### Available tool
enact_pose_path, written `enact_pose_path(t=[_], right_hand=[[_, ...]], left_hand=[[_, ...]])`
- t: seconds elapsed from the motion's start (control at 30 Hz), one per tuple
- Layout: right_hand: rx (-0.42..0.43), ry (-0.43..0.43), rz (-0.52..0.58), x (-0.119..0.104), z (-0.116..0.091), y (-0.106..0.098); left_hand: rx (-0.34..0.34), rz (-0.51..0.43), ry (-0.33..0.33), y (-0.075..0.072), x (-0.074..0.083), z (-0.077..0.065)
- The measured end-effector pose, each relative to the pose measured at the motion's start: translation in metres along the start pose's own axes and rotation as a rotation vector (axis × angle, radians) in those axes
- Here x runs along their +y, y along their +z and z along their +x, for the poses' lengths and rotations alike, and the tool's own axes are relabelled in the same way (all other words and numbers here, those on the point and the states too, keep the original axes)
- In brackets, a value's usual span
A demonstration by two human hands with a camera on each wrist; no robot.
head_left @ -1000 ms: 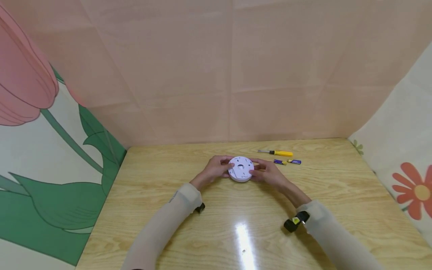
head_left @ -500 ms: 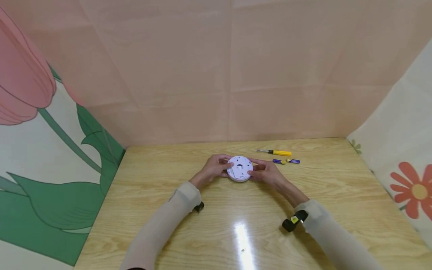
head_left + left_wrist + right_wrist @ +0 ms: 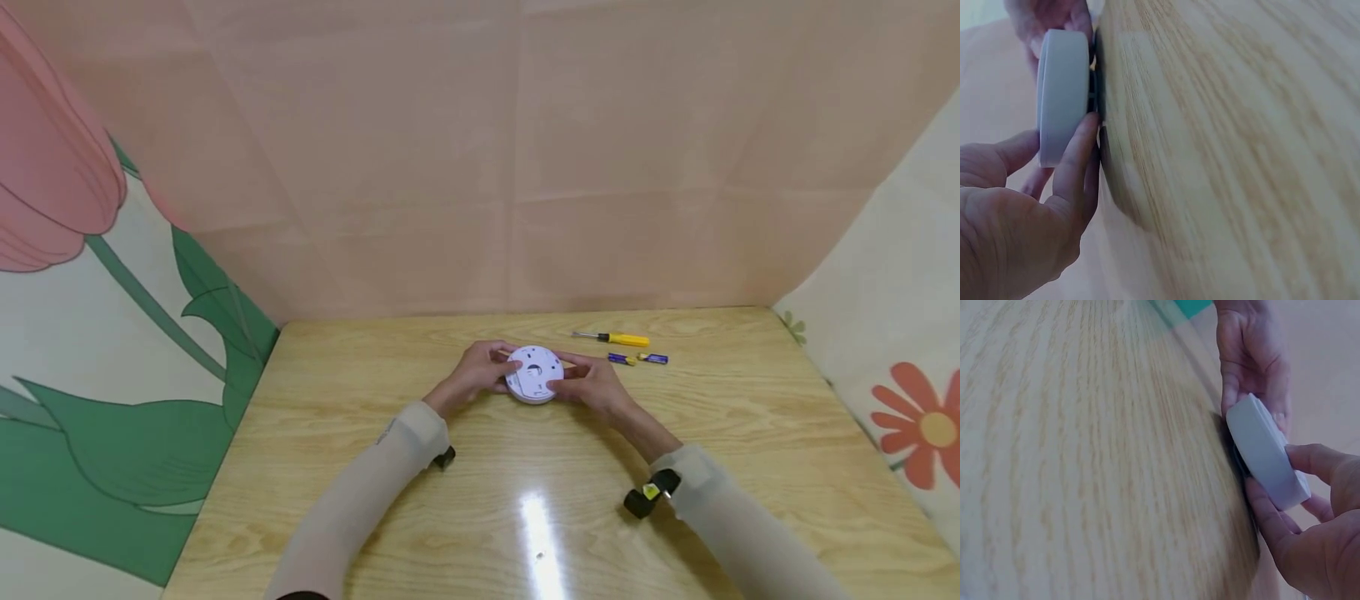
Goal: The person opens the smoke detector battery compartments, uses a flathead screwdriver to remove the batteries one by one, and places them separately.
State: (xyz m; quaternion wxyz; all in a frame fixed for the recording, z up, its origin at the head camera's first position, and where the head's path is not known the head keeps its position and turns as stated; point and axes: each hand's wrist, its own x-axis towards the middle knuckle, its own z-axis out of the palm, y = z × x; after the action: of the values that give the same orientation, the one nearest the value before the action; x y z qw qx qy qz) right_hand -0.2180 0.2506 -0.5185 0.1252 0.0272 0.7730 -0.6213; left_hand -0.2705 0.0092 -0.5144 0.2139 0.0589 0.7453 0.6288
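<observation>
A round white smoke detector (image 3: 534, 377) is held between both hands a little above the table, its flat face with a central hole and small slots turned up. My left hand (image 3: 480, 369) grips its left rim, thumb on the top face and fingers beneath. On the opposite rim my right hand (image 3: 596, 386) holds it the same way, its thumb pressing the lower right of the face. The thick white side wall of the smoke detector (image 3: 1065, 94) shows in the left wrist view, with a dark underside near the wood. Fingertips under it are partly hidden.
A yellow-handled screwdriver (image 3: 624, 339) lies behind and right of the hands. Two small blue-and-yellow batteries, one at left (image 3: 621, 359) and one at right (image 3: 652, 358), lie in front of it. The wooden table (image 3: 360, 358) meets a pink cloth backdrop (image 3: 510, 208) behind.
My right thumb has slid slightly inward over the smoke detector's face. Both hands otherwise keep their grip in nearly the same place; the head view shifts only slightly.
</observation>
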Motion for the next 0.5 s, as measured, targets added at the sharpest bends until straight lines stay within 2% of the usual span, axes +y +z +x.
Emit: enact_pose_path(t=[0.27, 0.5], right_hand=[[0.013, 0.038, -0.076, -0.0012, -0.0003, 0.0003], [-0.002, 0.053, -0.042, -0.0037, -0.0019, 0.0003]], left_hand=[[0.017, -0.003, -0.009, 0.0010, -0.0010, -0.0012], [-0.005, -0.034, -0.024, -0.0004, 0.0009, -0.0037]])
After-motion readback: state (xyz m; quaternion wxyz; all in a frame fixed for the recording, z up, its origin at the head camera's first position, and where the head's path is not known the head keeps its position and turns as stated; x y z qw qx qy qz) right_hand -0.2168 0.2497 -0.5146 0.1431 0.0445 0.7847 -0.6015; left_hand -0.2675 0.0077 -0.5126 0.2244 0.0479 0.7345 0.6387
